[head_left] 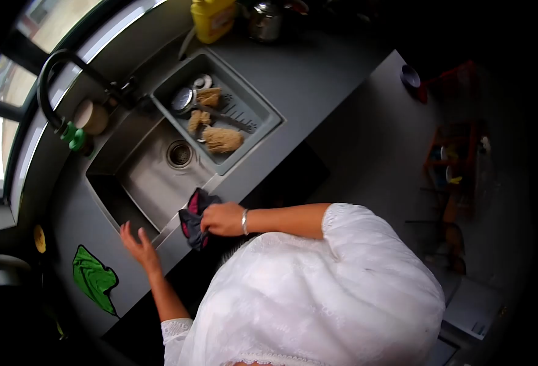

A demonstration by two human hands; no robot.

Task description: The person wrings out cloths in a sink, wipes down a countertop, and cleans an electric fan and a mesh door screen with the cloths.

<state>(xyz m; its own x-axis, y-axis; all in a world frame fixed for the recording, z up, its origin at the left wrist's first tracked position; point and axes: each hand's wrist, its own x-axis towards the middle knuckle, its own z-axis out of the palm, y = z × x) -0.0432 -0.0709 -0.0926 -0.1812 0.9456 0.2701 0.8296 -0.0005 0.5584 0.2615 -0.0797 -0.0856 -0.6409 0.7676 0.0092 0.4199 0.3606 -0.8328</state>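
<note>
In the head view, my right hand (222, 219) is closed around a bunched dark grey cloth (194, 227) with pink-red patches. The cloth hangs at the front edge of the steel sink (153, 177). My left hand (138, 245) is held over the sink's near left corner, fingers spread, with nothing in it. A green cloth (94, 277) with a dark border lies on the counter to the left of that hand. Across the sink's right side sits a grey drain tray (263, 125) holding several tan scrubbing pads (222, 140) and a round metal piece (182, 99).
A black faucet (46, 91) with a green tip arches at the window side. Beside it stands a beige cup (91, 117). A yellow jug (213, 19) and a metal pot (265, 23) are at the back. Orange racks (448, 155) stand on the right.
</note>
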